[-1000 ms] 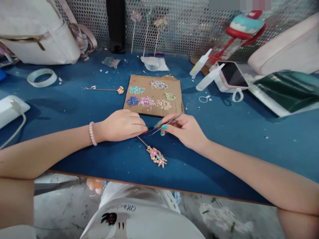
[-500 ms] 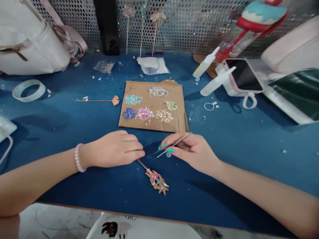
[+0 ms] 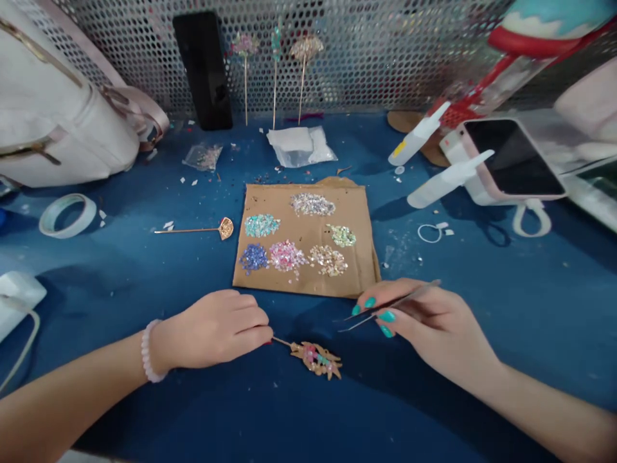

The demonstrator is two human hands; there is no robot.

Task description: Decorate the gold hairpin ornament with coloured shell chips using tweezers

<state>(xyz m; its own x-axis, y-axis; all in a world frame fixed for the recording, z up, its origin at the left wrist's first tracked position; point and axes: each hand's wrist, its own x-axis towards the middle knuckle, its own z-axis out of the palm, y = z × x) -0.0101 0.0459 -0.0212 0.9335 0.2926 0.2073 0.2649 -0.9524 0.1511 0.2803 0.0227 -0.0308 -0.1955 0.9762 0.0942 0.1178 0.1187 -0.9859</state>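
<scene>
My left hand [image 3: 216,331], with a beaded bracelet at the wrist, is closed on the thin stem of a gold hairpin [image 3: 318,359]. Pink and teal pieces decorate the hairpin's leafy head, which points right, just above the blue table. Between the fingers of my right hand [image 3: 429,321] is a pair of metal tweezers [image 3: 400,302]. The tweezer tips are apart, up and to the right of the hairpin's head, with nothing visible between them. Beyond both hands lies a cardboard sheet [image 3: 308,283] bearing small heaps of sequin-like bits in blue, pink, teal, silver, green and cream.
Left of the cardboard lies another gold hairpin [image 3: 225,229]; farther left is a tape roll [image 3: 67,217]. Two white glue bottles [image 3: 448,180] and a pink-framed device [image 3: 515,157] lie at right. A black phone [image 3: 205,71] and several decorated sticks [image 3: 303,83] stand against the mesh.
My right hand has moved right with the tweezers, away from my left hand. The hairpin's head has swung to point more to the right. The camera view has shifted, too.
</scene>
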